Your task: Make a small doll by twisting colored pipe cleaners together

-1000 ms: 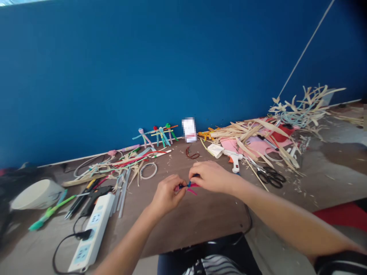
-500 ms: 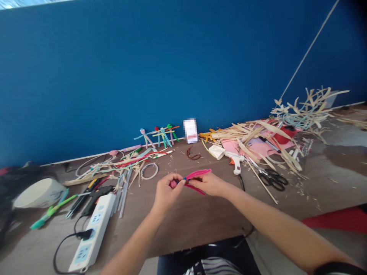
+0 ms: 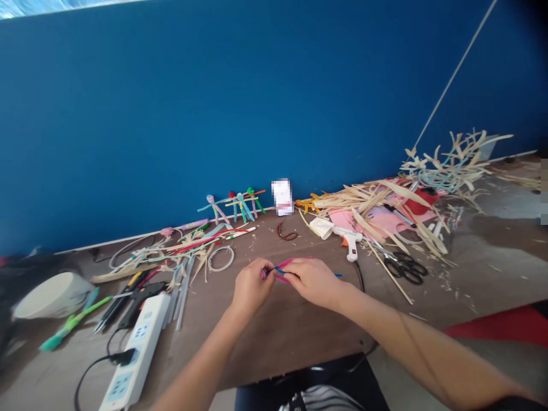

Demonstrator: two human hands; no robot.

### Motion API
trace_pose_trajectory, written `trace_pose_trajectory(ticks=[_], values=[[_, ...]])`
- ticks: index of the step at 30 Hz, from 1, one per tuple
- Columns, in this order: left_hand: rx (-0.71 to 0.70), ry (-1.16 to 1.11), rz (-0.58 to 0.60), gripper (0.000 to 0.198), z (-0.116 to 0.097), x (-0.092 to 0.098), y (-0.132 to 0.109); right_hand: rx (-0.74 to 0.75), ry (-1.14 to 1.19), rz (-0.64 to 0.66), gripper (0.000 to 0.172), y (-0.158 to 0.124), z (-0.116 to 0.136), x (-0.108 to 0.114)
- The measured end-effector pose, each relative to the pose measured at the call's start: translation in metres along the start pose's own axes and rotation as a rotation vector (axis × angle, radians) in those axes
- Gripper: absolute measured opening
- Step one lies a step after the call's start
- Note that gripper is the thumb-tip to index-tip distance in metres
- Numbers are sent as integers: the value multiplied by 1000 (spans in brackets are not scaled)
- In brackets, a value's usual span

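Note:
Over the middle of the table, my left hand (image 3: 252, 285) is closed in a pinch on a bundle of pink pipe cleaners (image 3: 282, 279). A thin blue pipe cleaner (image 3: 280, 270) crosses the pink ones between my hands. My right hand (image 3: 317, 279), also closed, pinches the blue strand, and a blue tip sticks out past its far side. Pink loops pass beside the right fingers, partly covered by them. Several small pipe cleaner figures (image 3: 242, 206) lean against the blue wall behind.
At right lie a white glue gun (image 3: 351, 242), black-handled scissors (image 3: 406, 267) and a heap of pale strips (image 3: 377, 200). To the left are a power strip (image 3: 137, 348), a white bowl (image 3: 55, 297), a dark glue gun (image 3: 139, 302) and a clear ring (image 3: 221, 258). A beaded bracelet (image 3: 286, 233) lies ahead.
My right hand has shifted its grip from beside the pink ends to the crossing, covering more of the pink. A blue end now shows beyond that hand. The view has tilted slightly.

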State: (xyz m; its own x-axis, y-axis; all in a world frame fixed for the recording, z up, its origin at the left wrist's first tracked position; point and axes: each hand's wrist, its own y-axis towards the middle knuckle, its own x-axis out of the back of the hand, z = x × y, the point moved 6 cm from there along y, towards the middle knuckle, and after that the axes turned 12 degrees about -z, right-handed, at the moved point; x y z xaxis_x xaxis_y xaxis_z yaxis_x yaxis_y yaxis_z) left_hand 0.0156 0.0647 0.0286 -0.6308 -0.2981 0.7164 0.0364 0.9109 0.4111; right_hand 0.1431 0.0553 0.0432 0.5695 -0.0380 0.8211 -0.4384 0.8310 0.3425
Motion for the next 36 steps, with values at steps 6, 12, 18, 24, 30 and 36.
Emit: trace_pose_trajectory(ticks=[6, 12, 18, 24, 30, 36], values=[[296, -295, 134, 21, 17, -10, 3, 29, 2, 0, 25, -2, 2, 4], [286, -318, 180, 13, 12, -11, 2, 62, -82, 23, 22, 5, 7, 19], [103, -350, 271, 11, -9, -4, 0, 56, 52, 102, 15, 27, -11, 22], [73, -456, 339, 9, -17, -1, -6, -110, 563, 488, 17, 25, -31, -7], [436, -602, 79, 20, 17, -13, -10, -458, 955, 368, 18, 4, -33, -39], [514, -601, -19, 22, 26, -22, -10, -452, 756, 152, 16, -3, -28, -44]])
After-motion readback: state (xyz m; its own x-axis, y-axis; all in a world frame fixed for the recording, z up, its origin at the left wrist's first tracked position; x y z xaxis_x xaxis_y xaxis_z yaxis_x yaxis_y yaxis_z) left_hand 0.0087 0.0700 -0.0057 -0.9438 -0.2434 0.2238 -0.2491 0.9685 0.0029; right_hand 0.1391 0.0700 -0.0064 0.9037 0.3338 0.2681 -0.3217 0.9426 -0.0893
